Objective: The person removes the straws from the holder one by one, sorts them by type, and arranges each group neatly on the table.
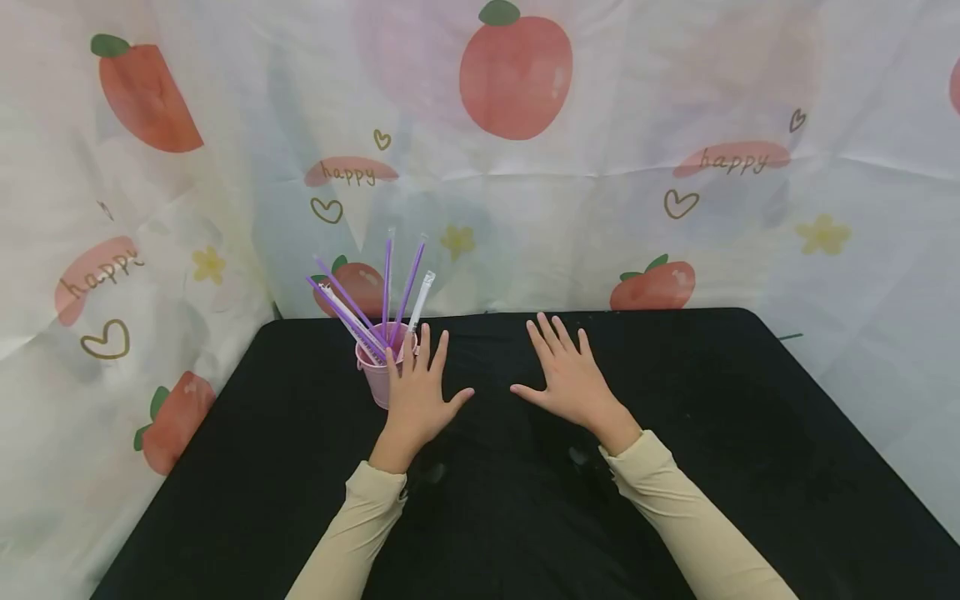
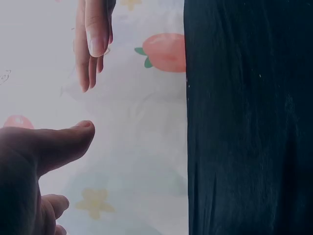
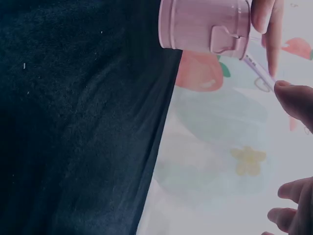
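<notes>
Fingers spread, my left hand point(image 1: 418, 400) is held over the black table and overlaps the front of a small pink bucket point(image 1: 377, 385) in the head view. Several wrapped straws point(image 1: 348, 304), purple and white, lean out of the bucket at different angles. My right hand point(image 1: 573, 383) is also spread, to the right of the left one, with nothing in it. The right wrist view shows the bucket's side point(image 3: 205, 24) with its folded handle, and the right thumb point(image 3: 296, 100). In the left wrist view the left thumb point(image 2: 63, 144) points toward the right hand's fingers point(image 2: 95, 34).
A black cloth covers the table point(image 1: 487, 517). Behind it and along the left hangs a pale curtain point(image 1: 525, 225) printed with fruit, hearts and the word happy. The bucket stands near the table's back edge, left of the middle.
</notes>
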Available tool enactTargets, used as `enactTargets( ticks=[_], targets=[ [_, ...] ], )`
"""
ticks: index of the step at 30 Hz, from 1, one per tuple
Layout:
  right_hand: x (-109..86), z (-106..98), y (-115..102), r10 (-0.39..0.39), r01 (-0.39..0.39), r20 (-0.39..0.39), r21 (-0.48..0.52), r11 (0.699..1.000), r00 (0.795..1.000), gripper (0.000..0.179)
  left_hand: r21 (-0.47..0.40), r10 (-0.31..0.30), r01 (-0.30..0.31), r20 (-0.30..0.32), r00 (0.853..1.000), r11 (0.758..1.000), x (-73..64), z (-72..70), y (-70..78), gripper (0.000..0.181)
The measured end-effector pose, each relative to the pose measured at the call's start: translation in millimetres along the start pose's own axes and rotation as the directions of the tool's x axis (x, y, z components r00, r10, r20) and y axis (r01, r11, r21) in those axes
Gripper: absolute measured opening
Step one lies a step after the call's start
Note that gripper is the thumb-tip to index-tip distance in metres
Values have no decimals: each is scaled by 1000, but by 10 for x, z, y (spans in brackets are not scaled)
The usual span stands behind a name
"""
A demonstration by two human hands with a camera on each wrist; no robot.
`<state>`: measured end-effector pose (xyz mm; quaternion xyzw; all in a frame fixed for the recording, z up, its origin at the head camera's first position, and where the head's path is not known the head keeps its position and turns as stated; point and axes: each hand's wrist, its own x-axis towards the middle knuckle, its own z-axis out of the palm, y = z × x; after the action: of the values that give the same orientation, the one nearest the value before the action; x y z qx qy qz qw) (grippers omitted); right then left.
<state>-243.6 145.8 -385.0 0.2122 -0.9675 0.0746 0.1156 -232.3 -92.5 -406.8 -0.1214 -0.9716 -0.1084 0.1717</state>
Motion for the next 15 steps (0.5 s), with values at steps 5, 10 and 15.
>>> enactTargets(
  ticks=[5,10,15],
  targets=[
    [38,42,-22,10,-10,17,14,1000,1000,96,-13,-14,14,4,1000,1000,-39,9,-69,92],
    [122,70,-51,5,-5,18,16,1000,1000,95,3,-20,20,-5,1000,1000,-55,7,-137,92],
    [201,100,-76,4,-4,8,30,1000,1000,94,20,-13,14,-34,999,1000,-61,-1,-191,91]
  ],
)
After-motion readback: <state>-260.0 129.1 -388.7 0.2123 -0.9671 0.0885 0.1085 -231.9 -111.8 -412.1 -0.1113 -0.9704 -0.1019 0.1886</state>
